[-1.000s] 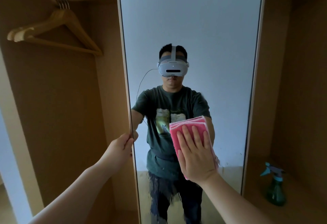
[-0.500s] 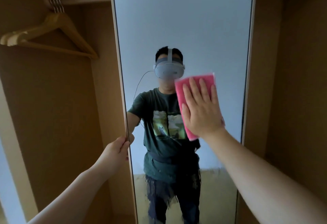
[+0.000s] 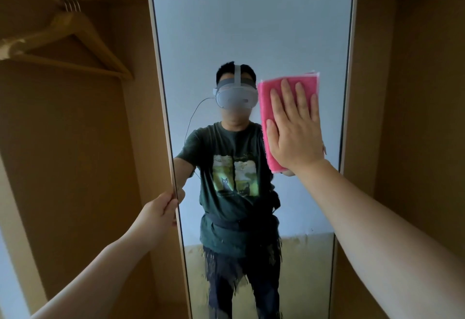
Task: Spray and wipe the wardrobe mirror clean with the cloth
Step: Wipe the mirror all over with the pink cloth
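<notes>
Head view: right hand (image 3: 294,132) presses the soft, light cloth (image 3: 264,107) flat on the mirror (image 3: 251,29), upper right, grip spread; left hand (image 3: 158,211) pinches the mirror's left edge; glass probably slick, fragile, so press broadly.

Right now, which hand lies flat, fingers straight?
The right hand, pressing the pink cloth against the mirror; the left hand instead curls round the mirror's left edge.

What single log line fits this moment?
phase: wipe | right hand: flat on folded pink cloth against tall wardrobe mirror | left hand: grips mirror's left edge
</notes>
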